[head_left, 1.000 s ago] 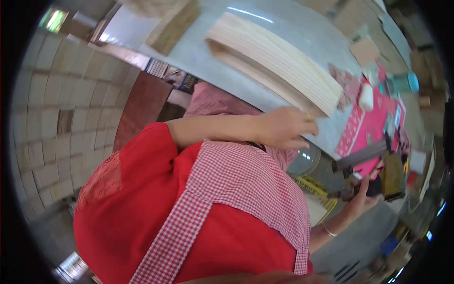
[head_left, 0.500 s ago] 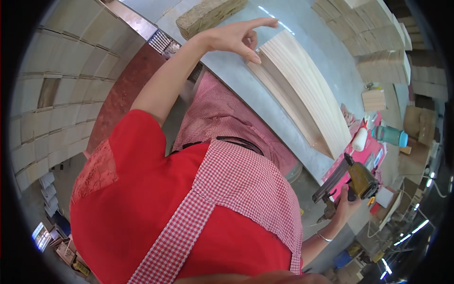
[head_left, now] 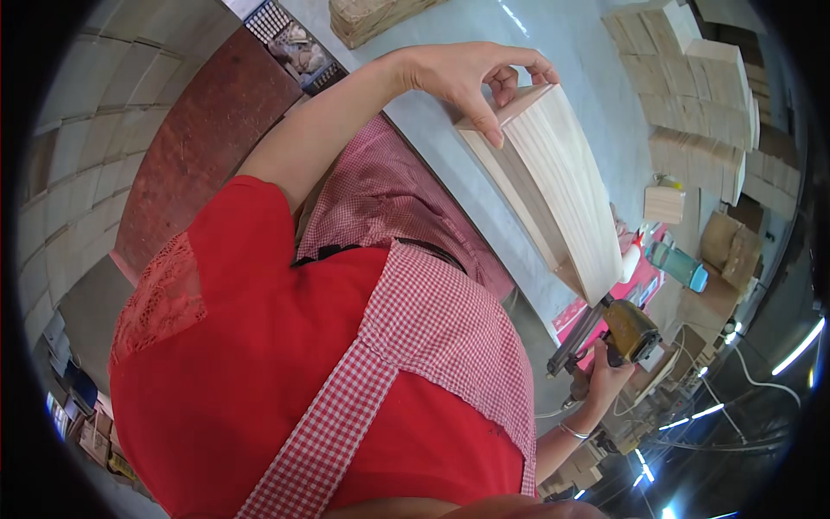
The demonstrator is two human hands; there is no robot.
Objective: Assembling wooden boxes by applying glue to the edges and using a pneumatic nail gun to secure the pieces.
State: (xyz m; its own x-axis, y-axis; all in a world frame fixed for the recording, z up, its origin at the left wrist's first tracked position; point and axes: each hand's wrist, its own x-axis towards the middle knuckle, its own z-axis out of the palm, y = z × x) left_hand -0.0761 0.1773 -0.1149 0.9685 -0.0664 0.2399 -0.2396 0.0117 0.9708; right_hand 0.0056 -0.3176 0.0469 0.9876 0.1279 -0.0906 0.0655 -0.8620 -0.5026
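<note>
A long pale wooden box lies slantwise on the grey-blue table, its slim open side turned toward me. My left hand spans the far-left end of it, with the thumb on the near edge and the fingertips at the far corner. In my right hand is a nail gun with a yellow-brown body and a long dark magazine. Its nose is up against or very near the box's right end; whether they touch I cannot tell.
Stacked wooden boards stand along the table's far right. A teal bottle and a white glue bottle are by a pink sheet. A brown block sits at the back, near a basket of small parts.
My left hand has come down onto the box's far-left end and gripped it. The nail gun has moved up and left to the box's right end. The whole view has shifted slightly.
</note>
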